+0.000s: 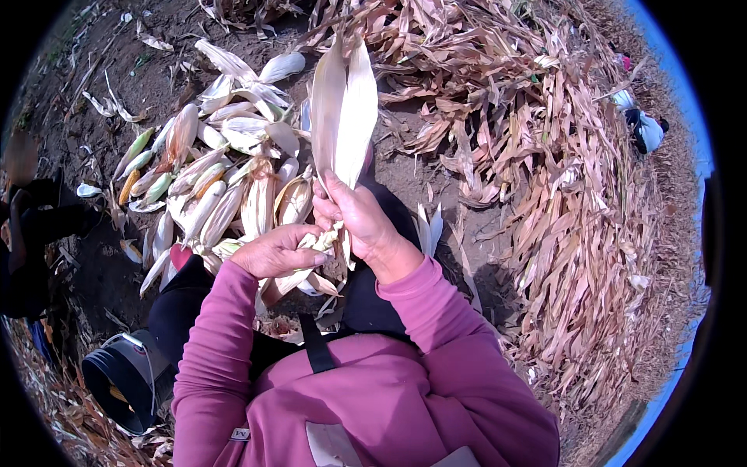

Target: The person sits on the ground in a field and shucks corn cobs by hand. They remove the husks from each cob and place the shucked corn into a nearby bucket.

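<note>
Long pale corn husks [342,109] rise from my right hand [359,219], which is closed around their lower part. My left hand [280,251] is closed just below and to the left, its thumb and fingers pinching the twisted, knotted lower end of the husks [333,237]. The two hands nearly meet over my lap. Whether an ear of corn is inside the husks is hidden by my fingers. Beyond my left hand lies a heap of corn ears [222,167], most in pale husks, a few with yellow kernels showing.
A dark bucket [128,381] with some yellow corn inside stands at lower left. Dry corn stalks [560,226] are piled along the right and far side. At the left edge are a person's dark-clothed legs [47,226]. Another person [647,131] is far off at right.
</note>
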`<state>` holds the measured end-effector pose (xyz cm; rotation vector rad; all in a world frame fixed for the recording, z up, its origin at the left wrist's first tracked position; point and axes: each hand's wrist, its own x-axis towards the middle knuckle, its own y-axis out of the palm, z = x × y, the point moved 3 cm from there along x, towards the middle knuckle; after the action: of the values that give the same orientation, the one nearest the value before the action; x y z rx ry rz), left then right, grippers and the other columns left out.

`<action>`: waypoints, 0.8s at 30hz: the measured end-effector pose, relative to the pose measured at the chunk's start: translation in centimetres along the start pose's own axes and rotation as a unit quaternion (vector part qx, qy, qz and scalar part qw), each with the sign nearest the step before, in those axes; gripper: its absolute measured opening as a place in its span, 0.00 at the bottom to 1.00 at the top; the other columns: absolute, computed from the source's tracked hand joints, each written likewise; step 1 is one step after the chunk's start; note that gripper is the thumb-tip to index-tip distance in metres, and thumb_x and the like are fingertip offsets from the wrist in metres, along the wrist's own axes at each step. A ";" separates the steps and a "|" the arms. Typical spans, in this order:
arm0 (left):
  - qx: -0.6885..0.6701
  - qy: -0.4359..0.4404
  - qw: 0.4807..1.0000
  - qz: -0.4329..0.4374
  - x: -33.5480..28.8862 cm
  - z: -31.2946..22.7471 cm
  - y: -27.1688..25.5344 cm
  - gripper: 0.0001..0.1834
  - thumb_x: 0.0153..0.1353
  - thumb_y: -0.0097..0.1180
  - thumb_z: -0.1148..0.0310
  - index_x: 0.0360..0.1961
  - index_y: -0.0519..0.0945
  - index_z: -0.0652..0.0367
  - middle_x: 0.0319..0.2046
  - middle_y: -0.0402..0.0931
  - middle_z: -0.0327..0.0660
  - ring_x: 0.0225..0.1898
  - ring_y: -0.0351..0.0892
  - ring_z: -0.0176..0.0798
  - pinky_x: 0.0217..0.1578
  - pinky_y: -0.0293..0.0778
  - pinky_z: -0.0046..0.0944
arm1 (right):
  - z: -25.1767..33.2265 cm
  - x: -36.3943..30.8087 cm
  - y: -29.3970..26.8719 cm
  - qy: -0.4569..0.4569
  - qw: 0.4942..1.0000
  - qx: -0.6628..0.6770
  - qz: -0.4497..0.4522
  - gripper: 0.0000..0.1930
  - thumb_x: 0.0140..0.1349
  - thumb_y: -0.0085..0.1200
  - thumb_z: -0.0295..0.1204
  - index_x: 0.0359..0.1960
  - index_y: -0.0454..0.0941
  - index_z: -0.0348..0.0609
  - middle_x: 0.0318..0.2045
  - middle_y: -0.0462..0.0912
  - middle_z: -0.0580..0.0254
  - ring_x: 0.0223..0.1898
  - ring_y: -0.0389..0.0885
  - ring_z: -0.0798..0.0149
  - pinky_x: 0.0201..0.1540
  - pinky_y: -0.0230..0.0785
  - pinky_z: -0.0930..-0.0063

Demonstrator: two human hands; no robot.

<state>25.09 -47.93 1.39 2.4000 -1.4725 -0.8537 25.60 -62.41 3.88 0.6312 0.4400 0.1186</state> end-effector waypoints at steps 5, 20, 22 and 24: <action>0.106 0.032 0.993 0.040 0.3 -1.4 2.2 0.19 0.61 0.56 0.69 0.53 0.71 0.61 0.32 0.71 0.31 0.34 0.66 0.24 0.37 0.66 0.27 | 1.7 -3.5 -0.2 -0.038 0.993 -0.102 -0.054 0.18 0.70 0.41 0.44 0.31 0.69 0.41 0.16 0.60 0.72 0.18 0.61 0.74 0.24 0.60 0.79; 0.216 0.031 0.960 0.177 3.8 -0.3 7.2 0.19 0.64 0.53 0.61 0.50 0.70 0.63 0.28 0.72 0.42 0.31 0.68 0.35 0.37 0.67 0.37 | 1.0 -9.8 -4.5 0.004 0.986 -0.069 -0.149 0.17 0.71 0.38 0.41 0.29 0.66 0.43 0.14 0.56 0.73 0.16 0.59 0.74 0.22 0.59 0.79; 0.212 -0.031 0.957 0.194 4.0 -0.5 7.7 0.20 0.64 0.53 0.60 0.49 0.70 0.63 0.28 0.73 0.43 0.31 0.69 0.35 0.36 0.67 0.37 | 1.0 -10.4 -4.7 -0.001 0.987 -0.073 -0.140 0.17 0.71 0.38 0.41 0.29 0.66 0.43 0.14 0.56 0.73 0.16 0.58 0.74 0.22 0.59 0.78; 0.199 -0.085 0.953 0.210 4.1 -0.1 8.1 0.20 0.63 0.53 0.59 0.48 0.70 0.64 0.28 0.72 0.42 0.31 0.69 0.35 0.35 0.66 0.37 | 0.2 -10.8 -5.6 0.004 0.986 -0.078 -0.147 0.17 0.71 0.38 0.42 0.29 0.66 0.43 0.14 0.56 0.74 0.15 0.57 0.75 0.21 0.58 0.79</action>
<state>20.47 -55.41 3.60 2.1548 -2.3062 -0.7268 15.81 -69.60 4.58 0.4060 0.5216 -0.1239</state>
